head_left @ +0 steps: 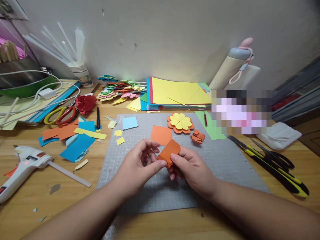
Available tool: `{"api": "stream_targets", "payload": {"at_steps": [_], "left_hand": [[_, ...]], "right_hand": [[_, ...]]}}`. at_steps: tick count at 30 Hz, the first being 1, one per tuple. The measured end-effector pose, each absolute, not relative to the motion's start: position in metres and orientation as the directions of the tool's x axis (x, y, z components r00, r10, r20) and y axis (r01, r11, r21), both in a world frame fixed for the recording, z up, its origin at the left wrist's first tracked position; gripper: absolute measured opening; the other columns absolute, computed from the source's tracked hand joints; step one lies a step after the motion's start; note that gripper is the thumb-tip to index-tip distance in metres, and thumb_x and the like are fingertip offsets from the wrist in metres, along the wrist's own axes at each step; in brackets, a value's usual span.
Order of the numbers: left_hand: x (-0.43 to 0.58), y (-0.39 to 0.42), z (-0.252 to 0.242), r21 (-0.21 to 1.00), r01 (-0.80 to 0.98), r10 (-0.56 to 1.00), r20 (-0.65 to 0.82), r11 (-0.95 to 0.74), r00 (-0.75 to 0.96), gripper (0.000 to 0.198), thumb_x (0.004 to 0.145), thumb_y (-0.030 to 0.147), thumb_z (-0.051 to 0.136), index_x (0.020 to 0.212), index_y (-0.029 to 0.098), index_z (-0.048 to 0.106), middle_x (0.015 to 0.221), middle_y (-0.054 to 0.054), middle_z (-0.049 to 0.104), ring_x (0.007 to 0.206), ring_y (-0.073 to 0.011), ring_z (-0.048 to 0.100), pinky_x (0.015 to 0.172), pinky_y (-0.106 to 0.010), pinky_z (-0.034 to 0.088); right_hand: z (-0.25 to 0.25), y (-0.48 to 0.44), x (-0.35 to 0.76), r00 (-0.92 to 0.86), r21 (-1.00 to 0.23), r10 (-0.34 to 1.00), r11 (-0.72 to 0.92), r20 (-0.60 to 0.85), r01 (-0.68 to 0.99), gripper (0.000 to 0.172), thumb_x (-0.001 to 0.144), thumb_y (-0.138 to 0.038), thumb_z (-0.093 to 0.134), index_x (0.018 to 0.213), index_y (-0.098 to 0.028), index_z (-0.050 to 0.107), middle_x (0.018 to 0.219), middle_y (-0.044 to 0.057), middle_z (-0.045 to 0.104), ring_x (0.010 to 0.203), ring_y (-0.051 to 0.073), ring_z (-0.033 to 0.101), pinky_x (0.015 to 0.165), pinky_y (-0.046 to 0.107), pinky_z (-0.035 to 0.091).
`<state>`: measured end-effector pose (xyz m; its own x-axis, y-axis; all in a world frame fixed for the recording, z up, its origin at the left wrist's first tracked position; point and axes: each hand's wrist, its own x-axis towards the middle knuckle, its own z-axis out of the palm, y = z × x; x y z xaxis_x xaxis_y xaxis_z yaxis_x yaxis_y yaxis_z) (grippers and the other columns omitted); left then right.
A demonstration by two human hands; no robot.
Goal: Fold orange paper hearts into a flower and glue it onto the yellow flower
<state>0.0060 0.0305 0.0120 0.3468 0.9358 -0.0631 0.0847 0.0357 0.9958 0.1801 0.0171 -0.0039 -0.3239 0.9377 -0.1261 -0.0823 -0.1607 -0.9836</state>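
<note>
Both my hands pinch a small folded orange paper (169, 151) just above the grey cutting mat (225, 166). My left hand (140, 163) presses its thumb on the paper's lower left edge, fingers curled. From the right, my right hand (190, 166) grips the same piece, thumb on top. A flat orange paper square (161, 134) lies on the mat right behind the hands. Farther back sit a yellow-and-orange paper flower (180, 122) and a few small folded orange pieces (198, 136).
A glue gun (23, 166) lies at the left, with scissors (61, 115) and coloured paper scraps (75, 140) behind it. A stack of coloured sheets (177, 93) lies at the back. A yellow-black utility knife (275, 170) and black scissors (277, 156) lie at the right.
</note>
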Motion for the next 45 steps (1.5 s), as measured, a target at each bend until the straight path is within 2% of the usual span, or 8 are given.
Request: {"api": "stream_targets", "payload": {"at_steps": [2,5,12,18,29,37,42,45], "left_hand": [[0.008,0.032,0.014,0.975,0.001,0.856,-0.198,0.224,0.477,0.014,0.079,0.029,0.066,0.083,0.018,0.06,0.078,-0.002,0.069,0.073,-0.0161,0.064,0.068,-0.029,0.049],[0.008,0.033,0.017,0.947,-0.053,0.82,-0.247,0.318,0.516,0.02,0.078,0.031,0.068,0.069,0.018,0.057,0.068,0.0,0.069,0.065,-0.0141,0.064,0.064,-0.027,0.047],[0.004,0.035,0.012,0.957,-0.067,0.891,-0.235,0.282,0.388,0.023,0.074,0.032,0.072,0.064,0.017,0.058,0.056,0.004,0.06,0.054,-0.0097,0.053,0.058,-0.023,0.041],[0.002,0.035,0.011,0.96,-0.021,0.893,-0.253,0.28,0.372,0.019,0.075,0.031,0.072,0.065,0.017,0.063,0.057,0.005,0.059,0.054,-0.0085,0.05,0.058,-0.022,0.039],[0.004,0.034,0.011,0.963,-0.037,0.9,-0.237,0.268,0.366,0.016,0.075,0.029,0.071,0.068,0.016,0.065,0.071,0.0,0.068,0.071,-0.0137,0.061,0.07,-0.025,0.045],[0.001,0.033,0.011,0.976,-0.046,0.919,-0.185,0.214,0.348,0.014,0.078,0.025,0.069,0.066,0.017,0.066,0.07,0.002,0.068,0.066,-0.0101,0.058,0.068,-0.022,0.044],[0.002,0.033,0.012,0.976,0.011,0.914,-0.207,0.216,0.349,0.017,0.074,0.029,0.071,0.065,0.016,0.066,0.07,-0.001,0.068,0.069,-0.0139,0.06,0.069,-0.026,0.044],[0.002,0.035,0.011,0.962,0.007,0.903,-0.26,0.275,0.342,0.021,0.074,0.034,0.071,0.067,0.016,0.066,0.062,0.002,0.062,0.061,-0.0112,0.053,0.062,-0.024,0.04]], "right_hand": [[-0.004,0.016,0.181,-0.328,-0.995,0.943,-0.081,-0.055,-0.065,0.027,0.088,-0.041,0.051,0.073,-0.019,0.053,0.061,-0.003,0.053,0.049,0.009,0.049,0.045,0.023,0.036],[-0.005,0.016,0.182,-0.34,-0.999,0.94,-0.027,-0.011,-0.043,0.027,0.091,-0.039,0.049,0.073,-0.019,0.054,0.062,-0.003,0.052,0.05,0.008,0.047,0.048,0.023,0.038],[-0.002,0.018,0.176,-0.397,-0.989,0.917,-0.094,-0.042,-0.113,0.019,0.086,-0.037,0.059,0.09,-0.019,0.056,0.069,-0.003,0.053,0.054,0.009,0.047,0.046,0.021,0.037],[-0.001,0.019,0.175,-0.363,-0.988,0.928,-0.126,-0.087,-0.085,0.02,0.085,-0.038,0.061,0.082,-0.019,0.057,0.066,-0.003,0.051,0.053,0.008,0.048,0.046,0.022,0.037],[-0.004,0.02,0.176,-0.368,-0.995,0.927,-0.09,-0.066,-0.047,0.022,0.086,-0.038,0.06,0.08,-0.017,0.056,0.067,-0.003,0.052,0.053,0.008,0.048,0.047,0.021,0.039],[-0.005,0.019,0.177,-0.366,-0.991,0.928,-0.112,-0.077,-0.075,0.019,0.086,-0.036,0.06,0.084,-0.017,0.056,0.068,-0.003,0.053,0.053,0.007,0.051,0.043,0.019,0.036],[-0.01,0.018,0.178,-0.373,-0.983,0.922,-0.153,-0.105,-0.102,0.029,0.09,-0.045,0.053,0.084,-0.017,0.055,0.072,-0.001,0.055,0.053,0.007,0.055,0.041,0.018,0.037],[-0.012,0.019,0.178,-0.348,-0.979,0.927,-0.18,-0.136,-0.095,0.033,0.09,-0.048,0.053,0.082,-0.016,0.055,0.07,-0.001,0.055,0.051,0.007,0.054,0.04,0.017,0.036]]}}
